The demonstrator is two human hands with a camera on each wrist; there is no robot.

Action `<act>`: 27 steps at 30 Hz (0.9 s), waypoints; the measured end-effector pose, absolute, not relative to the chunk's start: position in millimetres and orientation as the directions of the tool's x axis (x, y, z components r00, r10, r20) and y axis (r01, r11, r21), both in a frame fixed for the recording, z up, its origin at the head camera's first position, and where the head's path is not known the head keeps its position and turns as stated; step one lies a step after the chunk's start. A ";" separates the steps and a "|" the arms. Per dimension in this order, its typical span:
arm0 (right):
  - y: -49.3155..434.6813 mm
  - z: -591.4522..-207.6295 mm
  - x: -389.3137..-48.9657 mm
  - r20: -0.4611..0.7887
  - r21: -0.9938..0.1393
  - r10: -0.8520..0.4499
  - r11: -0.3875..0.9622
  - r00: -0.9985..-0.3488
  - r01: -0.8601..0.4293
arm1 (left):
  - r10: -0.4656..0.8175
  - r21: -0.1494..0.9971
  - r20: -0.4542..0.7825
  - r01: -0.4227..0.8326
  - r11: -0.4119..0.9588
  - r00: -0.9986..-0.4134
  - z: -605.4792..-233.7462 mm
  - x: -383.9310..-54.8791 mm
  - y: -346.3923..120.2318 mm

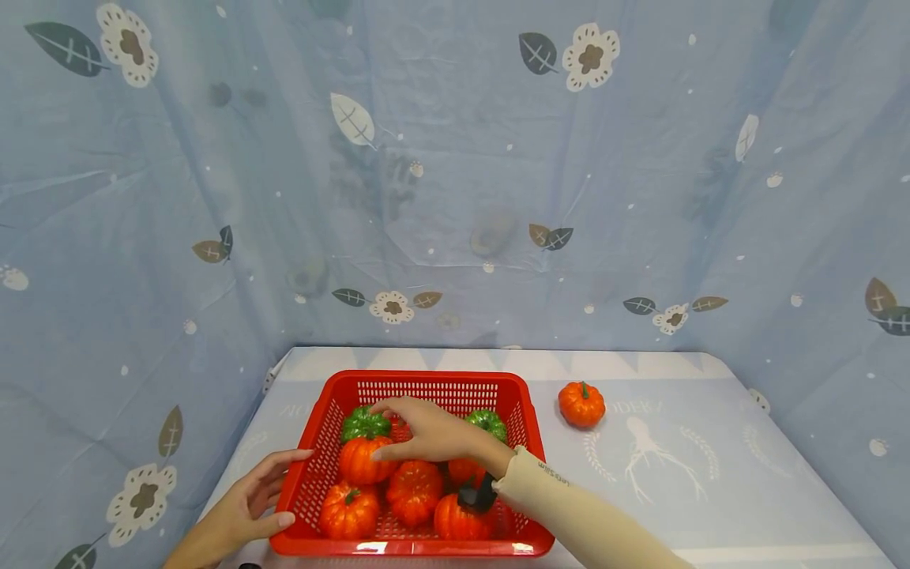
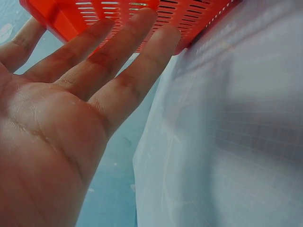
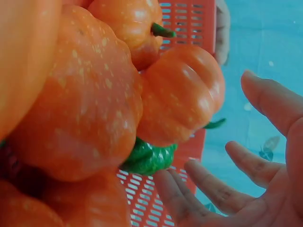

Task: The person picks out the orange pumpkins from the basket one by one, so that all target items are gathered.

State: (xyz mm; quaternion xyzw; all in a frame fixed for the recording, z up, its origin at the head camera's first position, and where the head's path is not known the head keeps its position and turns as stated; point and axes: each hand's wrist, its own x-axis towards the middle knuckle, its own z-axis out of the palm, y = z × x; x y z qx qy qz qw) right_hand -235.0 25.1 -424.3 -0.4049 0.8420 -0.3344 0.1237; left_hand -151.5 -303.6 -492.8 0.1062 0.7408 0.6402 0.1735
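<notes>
Cream fabric sleeve with dark lettering (image 1: 583,506) lies closest to the head camera, crossing the near right corner of a red rectangular slotted plastic basket (image 1: 426,547). Right hand (image 1: 430,431): fingers and thumb spread, nothing pinched, held over the basket's left half. Left hand (image 1: 249,506): fingers extended, steadying the basket's left side at the rim and outer wall; not clenched.

Thing of interest: glossy orange ribbed toy pumpkin (image 1: 362,462), inside the basket near the left wall. It lies just by the right thumb, with the left hand just outside that wall. Right-wrist view shows a gap between thumb and pumpkin; whether any fingertip touches the glossy green ribbed toy pumpkin (image 1: 366,424) just behind it, I cannot tell.

Handling notes (judgement): keep the left hand flat against the wall so the basket does not slide. Seat thumb and fingers on opposite ribs, below the widest part, before closing; the shiny surface probably slips under a shallow grip. Lift straight up to avoid dragging neighbours.

Another orange pumpkin with a green stem (image 1: 581,405) sits outside on the pale printed tabletop (image 1: 768,490), well apart from both hands.
</notes>
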 end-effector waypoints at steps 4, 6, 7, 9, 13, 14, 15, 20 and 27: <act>17.5 -427.2 -234.7 0.014 -0.658 -0.774 0.470 -0.634 -0.588 | 0.387 0.987 -0.121 -0.068 0.147 -0.914 -491.4 -150.5 -303.2; 14.8 -427.0 -233.9 -0.017 -0.658 -0.773 0.486 -0.634 -0.575 | 0.395 0.988 -0.108 -0.055 0.142 -0.913 -490.4 -150.1 -303.0; 13.4 -427.0 -233.5 -0.028 -0.653 -0.774 0.494 -0.633 -0.574 | 0.400 0.989 -0.102 -0.050 0.138 -0.911 -490.0 -150.2 -303.0; 10.5 -427.3 -232.8 -0.046 -0.644 -0.773 0.507 -0.633 -0.573 | 0.405 0.990 -0.093 -0.042 0.133 -0.910 -489.2 -150.3 -303.0; 4.8 -430.1 -231.1 -0.073 -0.604 -0.764 0.545 -0.641 -0.582 | 0.401 0.989 -0.090 -0.036 0.141 -0.912 -489.4 -150.2 -303.0; 3.7 -431.0 -230.8 -0.081 -0.599 -0.761 0.554 -0.644 -0.579 | 0.402 0.989 -0.091 -0.035 0.143 -0.911 -489.7 -150.1 -303.2; 2.5 -431.6 -230.4 -0.088 -0.590 -0.758 0.563 -0.647 -0.579 | 0.407 0.989 -0.087 -0.031 0.142 -0.909 -490.2 -150.2 -303.3; -0.2 -432.7 -229.4 -0.114 -0.588 -0.741 0.587 -0.662 -0.556 | 0.412 0.990 -0.086 -0.031 0.138 -0.907 -492.1 -149.9 -303.8; 0.3 -432.3 -231.0 -0.091 -0.617 -0.744 0.565 -0.662 -0.549 | 0.405 0.990 -0.089 -0.038 0.133 -0.910 -492.1 -149.7 -303.7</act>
